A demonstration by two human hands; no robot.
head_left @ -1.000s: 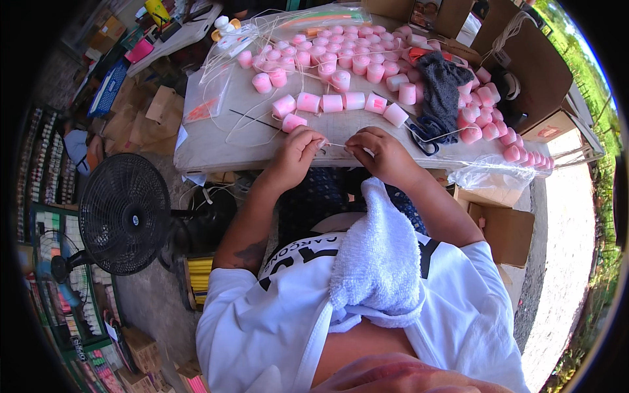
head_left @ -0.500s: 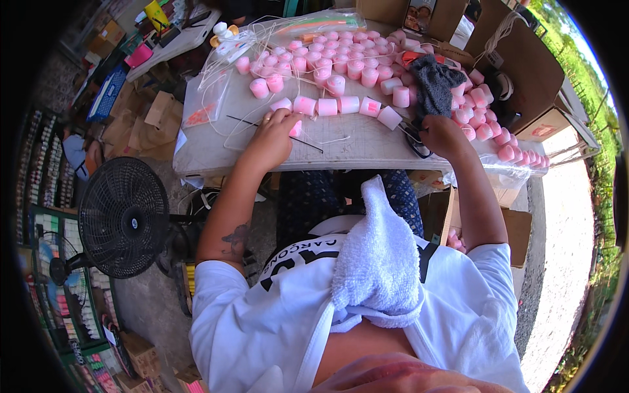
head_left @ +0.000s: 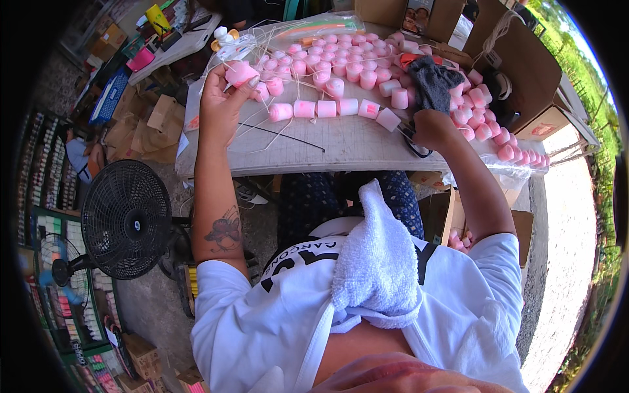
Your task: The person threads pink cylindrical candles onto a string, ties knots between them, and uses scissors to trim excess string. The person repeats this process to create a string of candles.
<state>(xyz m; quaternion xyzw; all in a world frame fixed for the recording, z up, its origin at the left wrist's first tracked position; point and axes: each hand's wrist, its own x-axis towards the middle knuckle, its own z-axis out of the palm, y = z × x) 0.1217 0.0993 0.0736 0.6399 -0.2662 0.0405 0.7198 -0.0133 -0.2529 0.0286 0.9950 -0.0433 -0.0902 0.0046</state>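
Raised over the table's left side, my left hand (head_left: 224,98) pinches a pink rounded cylinder (head_left: 240,74) between thumb and fingers. Pale strings hang close to it. A row of pink-and-white cylinders (head_left: 326,109) lies end to end across the table, and a thin black rod (head_left: 282,137) rests nearer me. At the row's right end, my right hand (head_left: 432,129) is closed beside a black-looped tool (head_left: 419,152), perhaps scissors. Its fingers hide whatever they grip. A dark grey cloth (head_left: 432,85) lies just beyond that hand.
Many pink cylinders (head_left: 354,65) crowd the back and right of the white table (head_left: 229,164). An open cardboard box (head_left: 524,72) stands at the back right. To my left are a black fan (head_left: 126,219) and shelves (head_left: 72,275). A white towel (head_left: 377,262) hangs over my chest.
My left hand has lifted from the row's left end toward the far left, now with a pink cylinder in its fingers. My right hand has stayed almost in place.
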